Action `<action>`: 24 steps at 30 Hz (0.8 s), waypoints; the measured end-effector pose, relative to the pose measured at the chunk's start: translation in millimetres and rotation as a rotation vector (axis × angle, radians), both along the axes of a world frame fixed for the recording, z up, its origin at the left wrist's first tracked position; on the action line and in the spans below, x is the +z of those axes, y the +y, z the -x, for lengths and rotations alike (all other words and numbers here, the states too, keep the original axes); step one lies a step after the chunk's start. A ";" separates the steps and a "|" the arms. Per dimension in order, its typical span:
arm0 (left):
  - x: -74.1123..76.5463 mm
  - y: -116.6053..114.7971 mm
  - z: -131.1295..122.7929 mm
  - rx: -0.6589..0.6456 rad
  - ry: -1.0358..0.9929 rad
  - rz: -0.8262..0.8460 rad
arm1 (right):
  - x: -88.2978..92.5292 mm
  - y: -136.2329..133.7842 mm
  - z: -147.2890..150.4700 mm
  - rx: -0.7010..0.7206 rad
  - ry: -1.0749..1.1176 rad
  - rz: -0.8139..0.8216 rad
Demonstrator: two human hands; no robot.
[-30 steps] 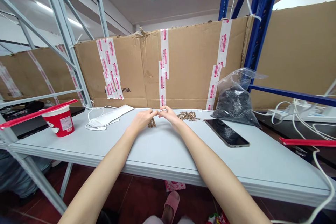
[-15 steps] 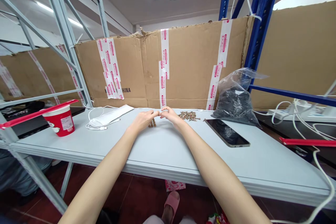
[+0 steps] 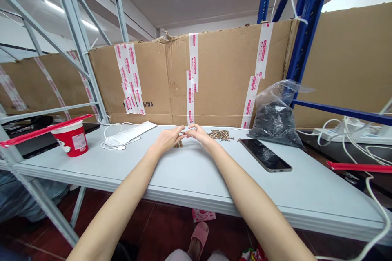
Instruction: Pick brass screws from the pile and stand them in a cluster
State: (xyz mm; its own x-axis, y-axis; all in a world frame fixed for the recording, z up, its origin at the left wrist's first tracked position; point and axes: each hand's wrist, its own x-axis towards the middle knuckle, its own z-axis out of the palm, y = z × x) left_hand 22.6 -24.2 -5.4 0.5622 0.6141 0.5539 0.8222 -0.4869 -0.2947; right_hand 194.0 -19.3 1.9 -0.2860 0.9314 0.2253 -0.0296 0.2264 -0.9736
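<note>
My left hand and my right hand meet at their fingertips above the middle of the table. Both hands have their fingers bent and closed in a pinch. Whatever is between them is too small to make out. Just below my left fingers, a few small brass-coloured metal pieces stand in a tight group, partly covered by that hand. Beyond my right wrist lies a loose pile of similar small metal pieces.
A phone lies to the right, before a clear plastic bag of dark material. On the left are a red cup and a white flat object with a cable. A cardboard wall closes off the back.
My left fingers have tilted up slightly and drawn closer to my right fingertips. The view has shifted a little; the other things on the table stay put.
</note>
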 end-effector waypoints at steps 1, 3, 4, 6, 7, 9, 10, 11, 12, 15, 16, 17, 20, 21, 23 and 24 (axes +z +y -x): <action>0.0 -0.1 -0.4 -0.014 -0.001 0.008 | 0.0 0.4 -0.2 -0.005 0.005 0.001; -0.5 0.0 -1.0 -0.020 0.034 0.034 | 0.1 0.9 -0.5 -0.014 0.010 0.010; -0.8 0.1 -1.2 -0.015 0.054 0.046 | 0.2 1.1 -0.6 -0.015 0.011 0.010; -1.1 -0.2 -1.8 -0.002 0.069 0.053 | 0.0 1.4 -0.4 -0.007 0.012 0.002; -0.9 -0.5 -2.1 0.004 0.067 0.050 | -0.3 1.6 -0.2 -0.001 0.011 -0.003; 0.0 -1.5 -2.8 0.021 0.052 0.049 | -1.2 2.1 0.4 0.008 0.004 -0.015; 0.6 -2.0 -3.1 0.032 0.044 0.052 | -1.7 2.4 0.6 0.009 -0.002 -0.017; 1.3 -2.5 -3.2 0.041 0.036 0.056 | -2.2 2.7 0.8 0.009 -0.005 -0.018; 1.7 -2.9 -3.2 0.045 0.026 0.060 | -2.6 3.0 0.8 0.007 -0.006 -0.017; 1.8 -3.0 -2.7 0.037 0.004 0.055 | -2.6 3.6 0.7 -0.008 -0.002 -0.007; 1.4 -2.7 -2.4 0.029 0.007 0.059 | -2.2 3.5 0.6 -0.014 -0.002 -0.004; 0.9 -2.4 -2.1 0.022 0.017 0.066 | -1.6 3.1 0.5 -0.017 -0.002 0.000; -0.5 -1.2 -1.7 0.016 0.049 0.082 | 0.0 0.6 0.4 -0.013 -0.004 0.014; -0.6 -1.0 -1.6 0.024 0.051 0.076 | 0.4 -0.4 0.3 -0.011 -0.004 0.017; -0.4 -0.5 -1.6 0.050 0.053 0.056 | 0.4 -1.8 -0.2 -0.013 0.002 0.016; -0.2 -0.4 -1.6 0.061 0.054 0.053 | 0.1 -1.9 -0.6 -0.018 0.006 0.012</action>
State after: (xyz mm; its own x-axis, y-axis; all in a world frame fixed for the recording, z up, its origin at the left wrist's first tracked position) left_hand 24.1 -24.6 -5.5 0.5507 0.6758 0.4900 0.8347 -0.4522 -0.3144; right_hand 194.6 -21.2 2.1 -0.2678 0.9389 0.2161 -0.0315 0.2157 -0.9760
